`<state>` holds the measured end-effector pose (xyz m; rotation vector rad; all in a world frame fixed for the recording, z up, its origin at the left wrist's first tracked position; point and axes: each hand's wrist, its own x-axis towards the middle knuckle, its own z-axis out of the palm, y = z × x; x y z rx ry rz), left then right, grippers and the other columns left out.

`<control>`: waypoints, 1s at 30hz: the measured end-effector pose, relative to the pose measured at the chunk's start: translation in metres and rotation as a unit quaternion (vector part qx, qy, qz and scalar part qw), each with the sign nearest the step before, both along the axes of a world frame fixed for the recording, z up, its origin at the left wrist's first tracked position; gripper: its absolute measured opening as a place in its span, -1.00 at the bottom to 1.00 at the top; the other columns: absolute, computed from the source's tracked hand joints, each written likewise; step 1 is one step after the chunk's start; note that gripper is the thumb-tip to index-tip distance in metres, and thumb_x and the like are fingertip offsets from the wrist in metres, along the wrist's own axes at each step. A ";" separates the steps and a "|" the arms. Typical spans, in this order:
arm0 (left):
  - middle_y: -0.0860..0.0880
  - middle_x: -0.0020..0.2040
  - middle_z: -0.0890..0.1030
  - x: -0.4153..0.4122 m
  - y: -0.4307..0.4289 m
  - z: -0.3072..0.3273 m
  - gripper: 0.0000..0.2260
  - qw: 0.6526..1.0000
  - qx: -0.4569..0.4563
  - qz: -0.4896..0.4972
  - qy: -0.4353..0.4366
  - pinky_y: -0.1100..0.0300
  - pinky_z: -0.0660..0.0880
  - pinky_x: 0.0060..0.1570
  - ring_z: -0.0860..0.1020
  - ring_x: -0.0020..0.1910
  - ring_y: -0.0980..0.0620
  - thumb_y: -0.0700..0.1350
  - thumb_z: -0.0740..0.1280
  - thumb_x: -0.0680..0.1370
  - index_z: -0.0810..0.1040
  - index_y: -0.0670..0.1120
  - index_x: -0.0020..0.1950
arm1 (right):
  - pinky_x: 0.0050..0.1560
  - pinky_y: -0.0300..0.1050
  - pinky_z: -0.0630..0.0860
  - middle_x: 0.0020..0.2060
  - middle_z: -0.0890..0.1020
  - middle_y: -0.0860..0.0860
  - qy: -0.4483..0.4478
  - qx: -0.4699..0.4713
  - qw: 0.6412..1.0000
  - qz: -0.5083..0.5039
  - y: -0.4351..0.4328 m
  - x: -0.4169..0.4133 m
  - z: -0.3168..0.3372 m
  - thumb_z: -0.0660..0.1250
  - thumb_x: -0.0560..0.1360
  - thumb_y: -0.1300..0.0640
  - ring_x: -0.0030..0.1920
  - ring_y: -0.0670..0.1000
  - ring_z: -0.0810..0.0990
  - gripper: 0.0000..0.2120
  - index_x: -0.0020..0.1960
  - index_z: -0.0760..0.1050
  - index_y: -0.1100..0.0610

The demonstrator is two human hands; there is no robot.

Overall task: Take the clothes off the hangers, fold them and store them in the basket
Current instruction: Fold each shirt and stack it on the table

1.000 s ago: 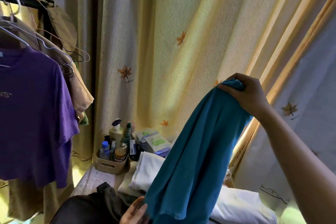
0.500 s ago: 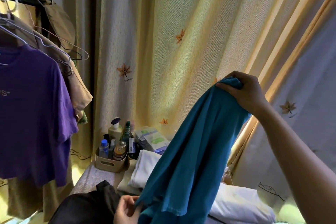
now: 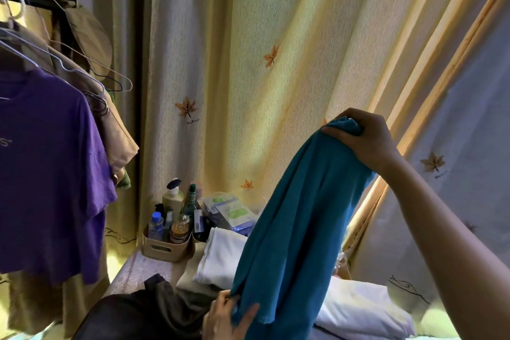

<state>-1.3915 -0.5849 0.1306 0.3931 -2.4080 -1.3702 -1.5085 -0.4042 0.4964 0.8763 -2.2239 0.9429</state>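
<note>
Curtain [image 3: 248,36], backdrop to the blue shirt [image 3: 298,229]. Purple shirt [image 3: 47,174], on its hanger [image 3: 16,52], well left of the blue shirt. Blue shirt, free of any hanger, hangs lengthwise: right grip [image 3: 364,138] clenches its bunched top, left grip [image 3: 229,317] pinches its lower edge. Folding judged under way; next, bring the ends together. Basket unseen.

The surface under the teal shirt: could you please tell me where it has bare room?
Only a lace-covered strip between the beige caddy and the dark garment is bare; white folded cloth and pillow crowd the rest.
</note>
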 end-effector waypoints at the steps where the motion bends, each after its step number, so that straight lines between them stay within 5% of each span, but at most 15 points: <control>1: 0.19 -0.08 0.57 0.001 0.003 0.001 -0.60 0.999 -0.043 -0.011 -0.015 0.24 0.46 -0.07 0.58 -0.05 0.17 0.37 0.42 0.23 0.63 0.18 -0.06 | -0.27 -0.52 0.36 -0.31 0.59 -0.15 0.001 -0.001 1.000 -0.003 0.001 0.000 0.000 0.47 0.42 0.06 -0.29 -0.31 0.50 -0.88 -0.16 0.57 0.09; 3: 0.21 -0.14 0.58 -0.001 0.005 0.001 -0.60 0.996 -0.083 -0.010 0.019 0.32 0.48 -0.19 0.61 -0.19 0.19 0.35 0.44 0.18 0.66 0.13 -0.15 | -0.28 -0.52 0.36 -0.31 0.59 -0.12 0.001 0.001 1.000 -0.009 0.002 0.000 0.000 0.47 0.42 0.07 -0.30 -0.30 0.50 -0.87 -0.16 0.57 0.11; 5: 0.23 -0.30 0.56 -0.002 -0.005 0.005 -0.87 0.995 -0.012 -0.029 0.097 0.42 0.42 -0.35 0.54 -0.39 0.30 0.14 0.46 0.21 0.60 0.14 -0.39 | -0.27 -0.51 0.37 -0.30 0.60 -0.12 0.001 0.014 1.000 -0.016 0.006 0.001 0.001 0.47 0.42 0.07 -0.29 -0.29 0.50 -0.88 -0.16 0.58 0.09; 7: 0.28 -0.24 0.57 -0.009 -0.029 0.011 -0.73 0.989 0.072 -0.030 0.128 0.54 0.36 -0.23 0.50 -0.29 0.47 -0.20 0.49 0.31 0.57 0.18 -0.39 | -0.24 -0.53 0.36 -0.30 0.61 -0.18 0.013 0.029 0.999 -0.036 0.016 0.004 0.007 0.48 0.41 0.07 -0.27 -0.31 0.52 -0.91 -0.18 0.58 0.03; 9: 0.09 -0.21 0.61 -0.014 -0.071 0.030 -0.64 0.989 0.099 -0.018 0.112 0.55 0.38 -0.19 0.56 -0.15 0.34 -0.36 0.49 0.38 0.54 0.10 -0.38 | -0.23 -0.57 0.34 -0.35 0.60 -0.27 0.029 0.017 0.997 -0.063 0.034 0.004 0.017 0.48 0.40 0.06 -0.26 -0.36 0.53 -0.89 -0.23 0.56 -0.07; 11: 0.00 -0.25 0.61 -0.021 -0.119 0.073 -0.75 0.985 0.116 -0.027 0.128 0.53 0.44 -0.23 0.60 -0.16 0.13 -0.33 0.44 0.43 0.56 0.04 -0.24 | -0.27 -0.58 0.33 -0.38 0.59 -0.35 0.028 -0.013 0.995 -0.093 0.051 0.003 0.027 0.48 0.40 0.05 -0.28 -0.38 0.52 -0.81 -0.27 0.53 -0.20; 16: 0.05 -0.21 0.58 -0.045 -0.198 0.206 -0.71 0.956 0.115 -0.024 0.269 0.59 0.43 -0.27 0.56 -0.32 0.40 -0.42 0.31 0.48 0.53 -0.01 -0.15 | -0.30 -0.50 0.33 -0.38 0.54 -0.27 0.040 -0.045 0.986 -0.153 0.064 -0.010 0.038 0.46 0.41 -0.02 -0.28 -0.38 0.49 -0.78 -0.33 0.46 -0.22; 19: 0.11 -0.37 0.60 -0.050 -0.228 0.257 -0.79 0.948 0.115 -0.067 0.289 0.57 0.38 -0.43 0.49 -0.47 0.35 -0.38 0.29 0.51 0.53 -0.06 -0.15 | -0.28 -0.41 0.30 -0.35 0.51 -0.26 0.054 -0.070 0.982 -0.170 0.059 -0.016 0.044 0.42 0.44 -0.05 -0.28 -0.31 0.47 -0.81 -0.30 0.45 -0.17; 23: 0.14 -0.33 0.55 -0.053 -0.257 0.298 -0.74 0.939 0.095 -0.090 0.319 0.42 0.40 -0.25 0.47 -0.30 0.26 -0.32 0.22 0.57 0.55 -0.02 -0.20 | -0.29 -0.54 0.31 -0.31 0.50 -0.23 0.092 -0.131 0.976 -0.146 0.044 -0.013 0.061 0.35 0.51 -0.02 -0.26 -0.39 0.47 -0.90 -0.15 0.48 -0.03; 26: 0.15 -0.35 0.51 -0.054 -0.266 0.310 -0.78 0.942 0.051 -0.092 0.319 0.41 0.38 -0.34 0.43 -0.34 0.25 -0.26 0.24 0.58 0.51 0.00 -0.20 | -0.30 -0.60 0.28 -0.30 0.49 -0.22 0.113 -0.171 0.971 -0.126 0.028 -0.006 0.077 0.34 0.52 0.00 -0.27 -0.41 0.46 -0.87 -0.12 0.46 0.03; 30: 0.10 -0.23 0.58 -0.046 -0.282 0.313 -0.98 0.927 0.121 -0.103 0.341 0.32 0.52 -0.28 0.55 -0.24 0.17 -0.05 0.32 0.49 0.53 0.06 -0.14 | -0.31 -0.58 0.30 -0.32 0.51 -0.19 0.122 -0.182 0.970 -0.106 0.018 0.001 0.087 0.41 0.46 -0.01 -0.31 -0.37 0.46 -0.81 -0.16 0.48 0.08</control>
